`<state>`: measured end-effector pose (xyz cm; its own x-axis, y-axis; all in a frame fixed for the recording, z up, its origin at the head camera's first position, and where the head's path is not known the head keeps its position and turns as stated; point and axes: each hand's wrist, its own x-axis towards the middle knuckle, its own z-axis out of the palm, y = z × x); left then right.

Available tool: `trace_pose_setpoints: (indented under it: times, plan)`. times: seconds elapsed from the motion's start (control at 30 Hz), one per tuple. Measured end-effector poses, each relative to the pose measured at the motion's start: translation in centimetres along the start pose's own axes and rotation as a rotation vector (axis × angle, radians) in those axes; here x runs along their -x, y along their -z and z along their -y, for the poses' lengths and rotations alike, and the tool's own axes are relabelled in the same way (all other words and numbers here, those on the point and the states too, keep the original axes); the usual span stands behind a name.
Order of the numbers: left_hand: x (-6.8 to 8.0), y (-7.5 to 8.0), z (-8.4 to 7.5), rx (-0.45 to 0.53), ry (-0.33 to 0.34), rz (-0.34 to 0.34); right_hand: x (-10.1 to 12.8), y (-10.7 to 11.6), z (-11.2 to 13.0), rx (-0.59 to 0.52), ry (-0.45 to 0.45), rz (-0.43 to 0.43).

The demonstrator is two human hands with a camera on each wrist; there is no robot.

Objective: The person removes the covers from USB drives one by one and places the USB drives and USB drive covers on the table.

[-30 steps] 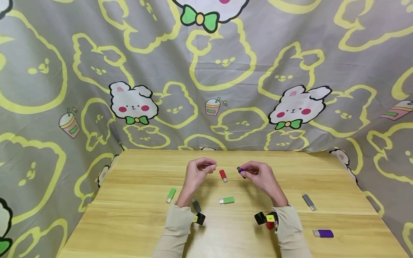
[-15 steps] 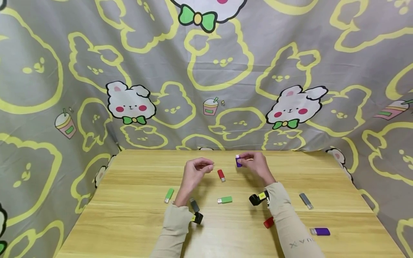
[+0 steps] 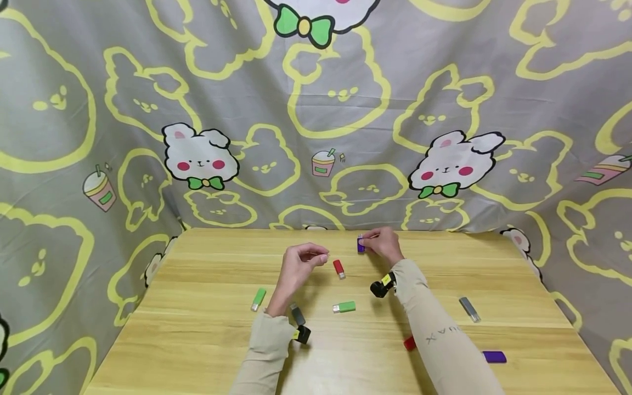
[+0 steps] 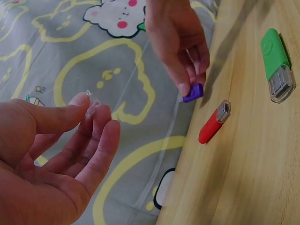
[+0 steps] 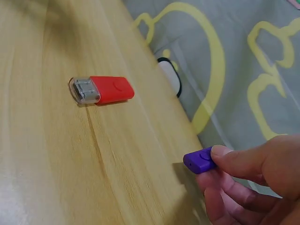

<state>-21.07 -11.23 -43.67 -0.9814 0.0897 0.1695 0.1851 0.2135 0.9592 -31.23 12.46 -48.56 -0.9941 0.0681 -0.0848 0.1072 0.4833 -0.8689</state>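
Observation:
My right hand (image 3: 387,244) pinches a purple USB stick (image 5: 198,161) between thumb and fingers near the table's back edge. In the right wrist view the stick's purple end points away from the fingers, just above the wood. Between the thumb and fingertips of my left hand (image 4: 65,150) is a small clear plastic cap (image 4: 93,104), raised above the table. A red USB stick (image 3: 339,269) with a clear cap on its plug lies on the table between the two hands.
On the wooden table (image 3: 207,329) lie a green USB stick (image 3: 344,306), another green stick (image 3: 258,299), a grey one (image 3: 298,314) by the left wrist, and a grey one (image 3: 469,309) at right. A red stick (image 3: 410,343) and purple stick (image 3: 495,357) are partly hidden by the right sleeve.
My right hand has moved left and toward the table's back edge with the purple USB stick, which has turned upright in the head view. The left hand has barely moved.

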Motion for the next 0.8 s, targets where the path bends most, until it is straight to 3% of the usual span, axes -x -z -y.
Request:
trace_pose_setpoints:
  times: [0.27, 0.63, 0.8]
  plan:
    - [-0.3, 0.0, 1.8, 0.001, -0.012, -0.015, -0.4, -0.5, 0.2, 0.186, 0.001, -0.027]
    - [-0.6, 0.1, 2.0, -0.03, -0.02, 0.007, -0.7, -1.0, 0.1, 0.265, -0.004, -0.039]
    - [-0.6, 0.0, 2.2, -0.039, -0.016, 0.007, -0.1, -0.3, 0.4, 0.261, 0.043, -0.046]
